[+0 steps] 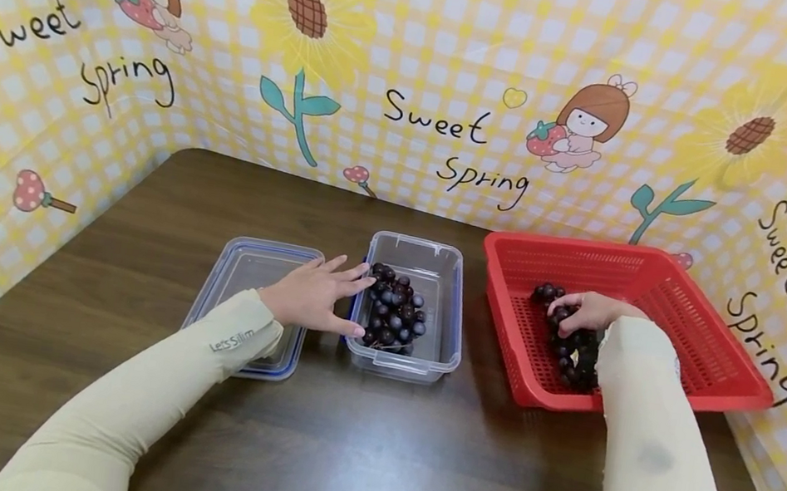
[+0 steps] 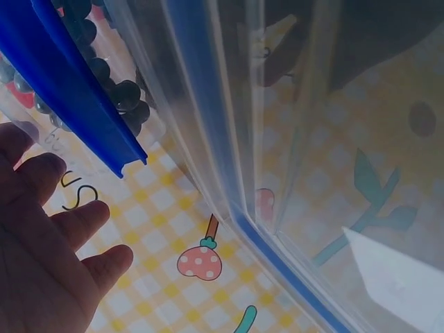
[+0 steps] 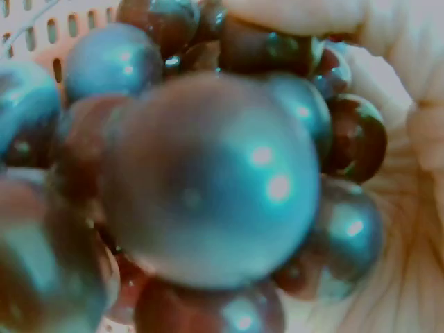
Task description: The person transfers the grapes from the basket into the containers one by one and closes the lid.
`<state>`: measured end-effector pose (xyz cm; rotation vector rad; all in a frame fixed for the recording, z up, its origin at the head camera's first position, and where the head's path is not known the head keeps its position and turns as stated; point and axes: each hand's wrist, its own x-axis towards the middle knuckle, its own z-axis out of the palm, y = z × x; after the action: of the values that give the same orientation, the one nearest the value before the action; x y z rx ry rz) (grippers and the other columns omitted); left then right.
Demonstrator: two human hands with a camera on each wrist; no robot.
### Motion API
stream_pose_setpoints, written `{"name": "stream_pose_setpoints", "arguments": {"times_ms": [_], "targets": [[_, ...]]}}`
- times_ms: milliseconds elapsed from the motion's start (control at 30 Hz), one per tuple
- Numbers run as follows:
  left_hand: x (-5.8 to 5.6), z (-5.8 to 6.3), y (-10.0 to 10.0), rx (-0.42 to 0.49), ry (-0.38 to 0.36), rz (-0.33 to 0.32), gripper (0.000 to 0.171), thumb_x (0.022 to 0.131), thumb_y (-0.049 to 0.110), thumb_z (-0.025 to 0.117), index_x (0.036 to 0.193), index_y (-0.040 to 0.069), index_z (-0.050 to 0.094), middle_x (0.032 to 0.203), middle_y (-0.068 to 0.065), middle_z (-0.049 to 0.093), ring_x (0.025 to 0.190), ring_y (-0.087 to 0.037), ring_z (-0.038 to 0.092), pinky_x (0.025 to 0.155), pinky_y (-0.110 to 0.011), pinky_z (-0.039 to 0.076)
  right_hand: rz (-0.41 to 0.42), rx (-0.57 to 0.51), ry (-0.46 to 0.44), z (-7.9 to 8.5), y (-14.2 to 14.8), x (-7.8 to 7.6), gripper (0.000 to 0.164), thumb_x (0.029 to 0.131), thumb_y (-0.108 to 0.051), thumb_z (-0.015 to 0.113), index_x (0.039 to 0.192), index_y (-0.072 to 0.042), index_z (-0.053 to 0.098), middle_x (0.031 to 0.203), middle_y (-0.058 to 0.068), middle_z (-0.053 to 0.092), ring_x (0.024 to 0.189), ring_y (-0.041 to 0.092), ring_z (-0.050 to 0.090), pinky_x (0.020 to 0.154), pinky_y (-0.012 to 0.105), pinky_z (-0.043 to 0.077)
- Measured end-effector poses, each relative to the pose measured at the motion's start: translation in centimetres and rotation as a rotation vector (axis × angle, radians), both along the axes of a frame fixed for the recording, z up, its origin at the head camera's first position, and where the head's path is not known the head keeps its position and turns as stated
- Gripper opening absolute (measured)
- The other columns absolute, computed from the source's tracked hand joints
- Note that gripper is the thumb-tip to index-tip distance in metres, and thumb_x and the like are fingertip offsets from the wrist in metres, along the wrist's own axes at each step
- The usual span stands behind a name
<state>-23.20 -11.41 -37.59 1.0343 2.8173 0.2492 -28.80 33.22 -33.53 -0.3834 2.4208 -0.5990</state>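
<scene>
A bunch of dark grapes (image 1: 395, 313) lies in a clear plastic container (image 1: 446, 270) with blue side flaps, mid-table. My left hand (image 1: 314, 295) is spread at its left side, fingers straight, fingertips at the rim; the left wrist view shows the fingers (image 2: 87, 225) by a blue flap (image 2: 80, 87). In the red basket (image 1: 503, 328), my right hand (image 1: 592, 309) curls its thumb and fingers round another bunch of dark grapes (image 1: 568, 350). Close up in the right wrist view, these grapes (image 3: 208, 180) fill the space before the palm. My right sleeve hides part of the bunch.
Under my left forearm lies a clear lid (image 1: 251, 263) with a blue seal, left of the container. The basket stands at the right of the brown wooden table (image 1: 348, 457). A yellow checked cloth (image 1: 454, 27) hangs round the back and sides.
</scene>
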Motion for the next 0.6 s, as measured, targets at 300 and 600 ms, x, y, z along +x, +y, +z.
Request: {"name": "stream_pose_setpoints", "arguments": {"times_ms": [300, 600], "targets": [[-0.1, -0.1, 0.1, 0.012, -0.009, -0.004, 0.087, 0.085, 0.063, 0.057, 0.15, 0.012, 0.031, 0.156, -0.011, 0.022, 0.14, -0.046, 0.017, 0.108, -0.065, 0.015, -0.075, -0.033, 0.059, 2.0, 0.2, 0.9, 0.038, 0.081, -0.008, 0.07, 0.113, 0.007, 0.057, 0.09, 0.006, 0.06, 0.074, 0.016, 0.047, 0.066, 0.029, 0.038], [0.2, 0.0, -0.2, 0.005, 0.013, -0.008, 0.086, 0.083, 0.063, 0.059, 0.149, 0.013, 0.034, 0.155, -0.009, 0.025, 0.14, -0.045, 0.019, 0.109, -0.063, 0.016, -0.277, -0.249, 0.139, 5.5, 0.0, 2.0, 0.05, 0.085, -0.008, 0.065, 0.13, 0.002, 0.047, 0.135, 0.028, 0.04, 0.097, 0.028, 0.051, 0.067, 0.037, 0.052]]}}
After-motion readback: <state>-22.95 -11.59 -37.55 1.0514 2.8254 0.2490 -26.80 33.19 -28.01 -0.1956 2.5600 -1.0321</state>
